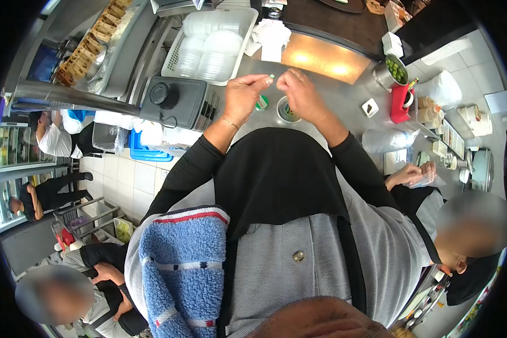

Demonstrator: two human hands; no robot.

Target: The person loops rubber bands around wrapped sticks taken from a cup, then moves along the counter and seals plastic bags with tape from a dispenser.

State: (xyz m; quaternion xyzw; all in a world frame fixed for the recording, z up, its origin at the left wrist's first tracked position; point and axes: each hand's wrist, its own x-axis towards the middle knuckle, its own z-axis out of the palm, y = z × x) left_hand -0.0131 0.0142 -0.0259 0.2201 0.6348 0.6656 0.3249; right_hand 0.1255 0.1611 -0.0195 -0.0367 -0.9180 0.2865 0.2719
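Note:
My left hand pinches a small green-and-white piece between thumb and fingertips, too small to name. Close beside it, my right hand is closed with its fingers curled in; whatever they hold, if anything, is hidden. Below the right hand stands a round metal bowl with some green bits inside, partly covered by that hand. A small green-and-white item lies on the steel counter beside my left wrist.
A white basket of clear plastic lids or containers stands at the back left, near a grey machine. To the right are a pot of green limes, a small white dish and a red holder. A co-worker's hands hold clear plastic.

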